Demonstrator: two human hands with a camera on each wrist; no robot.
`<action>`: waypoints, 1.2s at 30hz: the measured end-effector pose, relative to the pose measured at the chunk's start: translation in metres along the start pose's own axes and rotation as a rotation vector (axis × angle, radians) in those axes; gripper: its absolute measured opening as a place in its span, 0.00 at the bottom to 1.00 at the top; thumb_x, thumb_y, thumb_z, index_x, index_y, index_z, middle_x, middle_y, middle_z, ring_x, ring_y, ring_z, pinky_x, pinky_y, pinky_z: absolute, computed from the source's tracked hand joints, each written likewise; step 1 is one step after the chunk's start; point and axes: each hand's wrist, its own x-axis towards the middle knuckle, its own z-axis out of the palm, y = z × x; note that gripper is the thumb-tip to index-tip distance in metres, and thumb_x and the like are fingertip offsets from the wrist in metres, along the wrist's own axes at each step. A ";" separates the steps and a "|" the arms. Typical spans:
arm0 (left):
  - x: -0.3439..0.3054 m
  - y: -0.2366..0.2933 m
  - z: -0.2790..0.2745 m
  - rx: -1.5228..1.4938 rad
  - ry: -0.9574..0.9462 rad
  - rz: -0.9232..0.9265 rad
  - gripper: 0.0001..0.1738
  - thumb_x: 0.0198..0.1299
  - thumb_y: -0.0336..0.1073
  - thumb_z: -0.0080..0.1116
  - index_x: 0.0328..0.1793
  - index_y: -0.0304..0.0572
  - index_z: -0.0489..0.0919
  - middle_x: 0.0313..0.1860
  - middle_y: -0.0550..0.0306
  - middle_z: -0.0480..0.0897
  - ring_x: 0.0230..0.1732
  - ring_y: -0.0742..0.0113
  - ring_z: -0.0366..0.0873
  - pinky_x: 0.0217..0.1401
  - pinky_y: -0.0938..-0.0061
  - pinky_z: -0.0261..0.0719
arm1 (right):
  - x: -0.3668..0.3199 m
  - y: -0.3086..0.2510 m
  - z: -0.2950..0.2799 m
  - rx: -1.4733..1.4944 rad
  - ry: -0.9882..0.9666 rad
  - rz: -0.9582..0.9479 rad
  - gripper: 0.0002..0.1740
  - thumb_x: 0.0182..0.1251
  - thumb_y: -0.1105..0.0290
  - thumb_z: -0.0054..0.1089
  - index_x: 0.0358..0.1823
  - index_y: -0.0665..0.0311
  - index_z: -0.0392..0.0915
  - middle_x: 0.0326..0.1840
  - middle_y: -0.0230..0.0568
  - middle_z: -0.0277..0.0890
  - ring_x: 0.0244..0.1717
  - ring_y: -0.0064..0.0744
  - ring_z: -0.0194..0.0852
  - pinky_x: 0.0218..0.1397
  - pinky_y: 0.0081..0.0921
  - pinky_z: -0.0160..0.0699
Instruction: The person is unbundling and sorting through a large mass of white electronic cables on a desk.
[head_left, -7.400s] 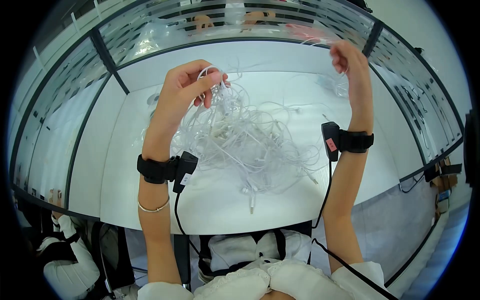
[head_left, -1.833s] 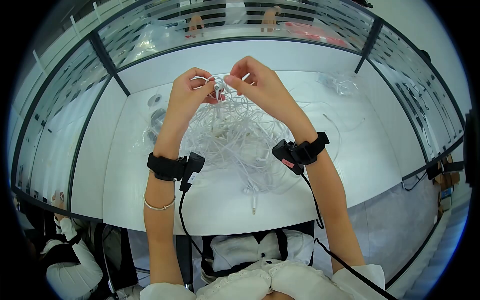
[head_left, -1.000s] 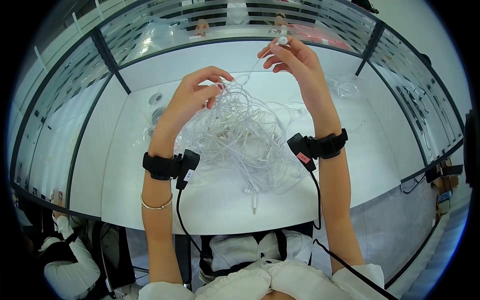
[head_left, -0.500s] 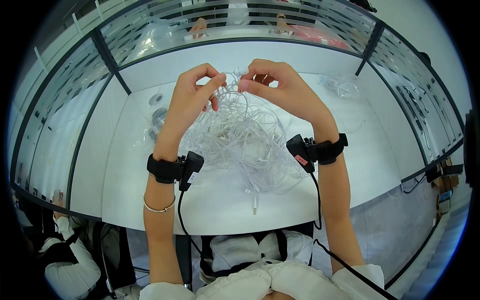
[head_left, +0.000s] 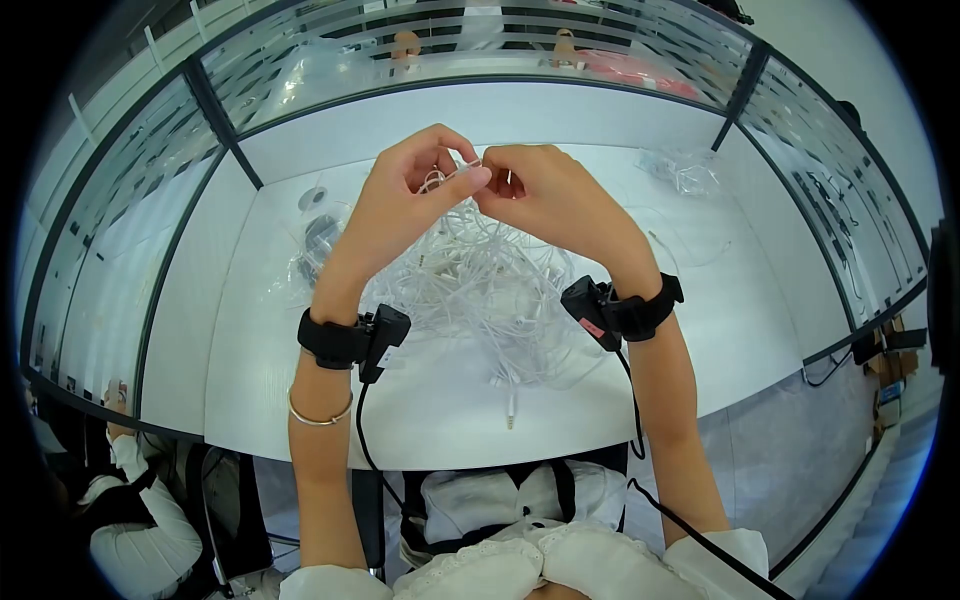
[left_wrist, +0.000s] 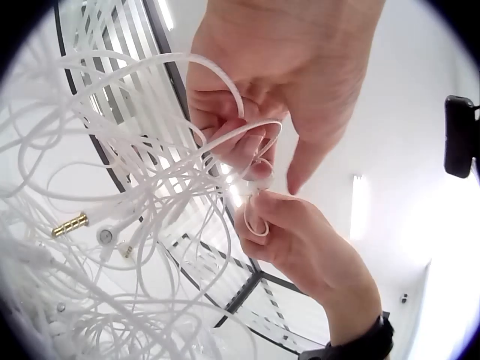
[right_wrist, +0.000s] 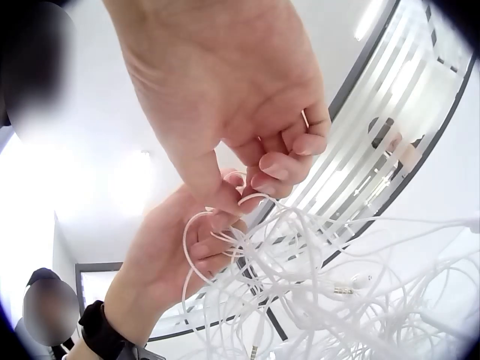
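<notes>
A tangled heap of white earphones (head_left: 500,290) lies on the white table, with strands rising to both hands. My left hand (head_left: 405,195) holds several loops of earphone cable (left_wrist: 217,142) in its curled fingers. Right up against it, my right hand (head_left: 560,195) pinches a thin part of the cable between thumb and fingers. A small white piece shows between the two hands in the left wrist view, partly hidden by fingertips. Below the left hand hang a gold-tipped plug (left_wrist: 71,225) and an earbud (left_wrist: 107,236).
A crumpled clear plastic bag (head_left: 685,170) lies at the back right of the table (head_left: 420,420). At the left are a round disc (head_left: 312,200) and a grey roll (head_left: 325,232) in clear wrap. Striped glass partitions (head_left: 480,70) edge the table.
The right hand was out at the far right, then drew an earbud up and away one second ago. It has since returned left, and both hands now meet over the heap.
</notes>
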 end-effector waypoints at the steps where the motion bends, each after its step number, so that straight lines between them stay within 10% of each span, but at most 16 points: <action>1: 0.000 -0.002 0.001 0.008 0.000 0.007 0.09 0.63 0.36 0.62 0.41 0.39 0.78 0.24 0.69 0.71 0.26 0.83 0.62 0.28 0.85 0.58 | 0.001 0.001 0.001 0.017 -0.002 0.017 0.12 0.58 0.63 0.60 0.27 0.66 0.76 0.25 0.40 0.77 0.29 0.40 0.75 0.36 0.30 0.74; 8: -0.002 0.004 -0.006 0.037 -0.033 -0.030 0.05 0.65 0.28 0.55 0.44 0.37 0.80 0.29 0.70 0.73 0.25 0.84 0.64 0.28 0.87 0.60 | 0.007 0.008 0.014 0.174 0.309 -0.098 0.12 0.59 0.64 0.63 0.33 0.67 0.76 0.30 0.41 0.78 0.32 0.35 0.75 0.36 0.29 0.74; 18: 0.002 -0.012 -0.006 -0.002 0.121 0.090 0.09 0.60 0.20 0.52 0.40 0.35 0.83 0.40 0.60 0.77 0.23 0.79 0.71 0.24 0.84 0.68 | 0.014 0.021 0.001 0.591 -0.074 0.010 0.14 0.65 0.61 0.60 0.40 0.67 0.80 0.31 0.32 0.78 0.33 0.20 0.72 0.37 0.20 0.70; 23: 0.001 -0.011 -0.003 0.029 0.085 0.081 0.09 0.59 0.20 0.53 0.41 0.34 0.83 0.43 0.58 0.78 0.23 0.78 0.72 0.24 0.84 0.69 | 0.016 0.023 0.005 0.580 0.045 -0.040 0.14 0.68 0.62 0.56 0.37 0.68 0.80 0.28 0.31 0.77 0.30 0.16 0.70 0.34 0.16 0.67; 36: 0.001 -0.004 -0.014 -0.078 0.025 -0.158 0.09 0.60 0.28 0.45 0.34 0.38 0.78 0.31 0.57 0.84 0.19 0.78 0.72 0.21 0.85 0.62 | 0.007 0.023 -0.033 0.905 0.383 -0.083 0.15 0.73 0.60 0.49 0.38 0.64 0.79 0.27 0.32 0.77 0.28 0.21 0.73 0.35 0.19 0.68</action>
